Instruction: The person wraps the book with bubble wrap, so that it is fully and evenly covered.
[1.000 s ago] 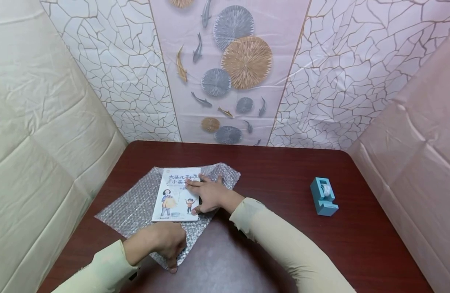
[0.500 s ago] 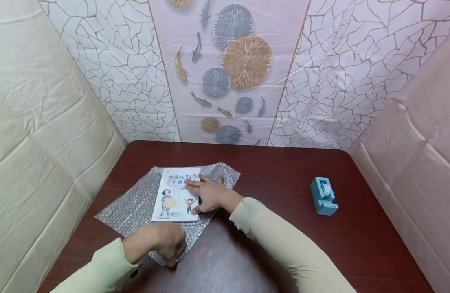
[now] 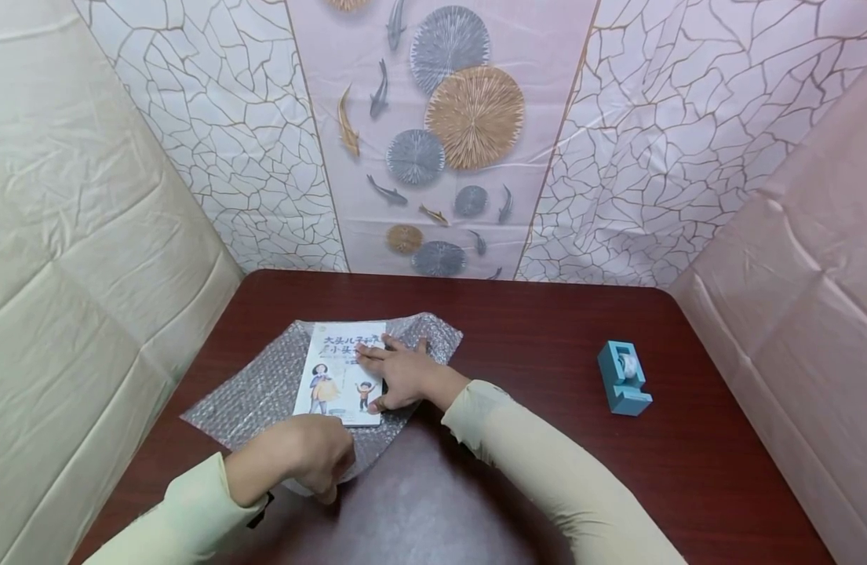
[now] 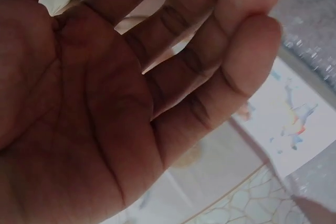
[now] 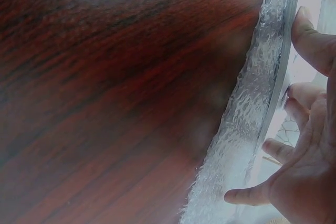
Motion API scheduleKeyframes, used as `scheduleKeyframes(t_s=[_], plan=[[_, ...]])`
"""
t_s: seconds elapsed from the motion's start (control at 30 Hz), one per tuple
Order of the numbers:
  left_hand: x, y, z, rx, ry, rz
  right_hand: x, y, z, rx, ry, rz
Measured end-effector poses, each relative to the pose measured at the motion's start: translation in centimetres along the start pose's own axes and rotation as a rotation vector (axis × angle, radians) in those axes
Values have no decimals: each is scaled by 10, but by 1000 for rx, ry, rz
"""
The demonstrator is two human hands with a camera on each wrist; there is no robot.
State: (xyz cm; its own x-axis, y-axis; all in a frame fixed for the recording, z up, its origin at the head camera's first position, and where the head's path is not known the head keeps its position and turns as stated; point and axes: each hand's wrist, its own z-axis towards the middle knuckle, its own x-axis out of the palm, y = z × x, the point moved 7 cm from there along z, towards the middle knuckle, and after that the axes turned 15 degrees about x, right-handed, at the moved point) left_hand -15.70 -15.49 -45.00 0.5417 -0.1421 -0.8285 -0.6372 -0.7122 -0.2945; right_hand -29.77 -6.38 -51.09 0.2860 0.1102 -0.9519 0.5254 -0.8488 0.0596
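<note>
A white picture book with blue lettering and two drawn figures lies flat on a sheet of clear bubble wrap in the head view. My left hand pinches the wrap's near corner, raised off the table; the exact grip is partly hidden. In the left wrist view its fingers bend toward the wrap's edge. My right hand rests on the book's right side, fingers spread. In the right wrist view its thumb and some fingertips lie on the cover, and one finger reaches the wrap beside it.
A blue tape dispenser with a roll of tape stands on the right of the dark red wooden table. Patterned cloth hangs behind the table, and pale quilted panels flank both sides.
My left hand has drawn the wrap's near corner up and toward the book, and now covers the book's lower left edge. The right hand and book have stayed put.
</note>
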Motion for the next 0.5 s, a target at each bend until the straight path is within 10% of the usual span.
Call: scheduleKeyframes(t_s=[0.5], plan=[[-43,0,-18,36,-170,106,0,0,1,8,-28,-3]])
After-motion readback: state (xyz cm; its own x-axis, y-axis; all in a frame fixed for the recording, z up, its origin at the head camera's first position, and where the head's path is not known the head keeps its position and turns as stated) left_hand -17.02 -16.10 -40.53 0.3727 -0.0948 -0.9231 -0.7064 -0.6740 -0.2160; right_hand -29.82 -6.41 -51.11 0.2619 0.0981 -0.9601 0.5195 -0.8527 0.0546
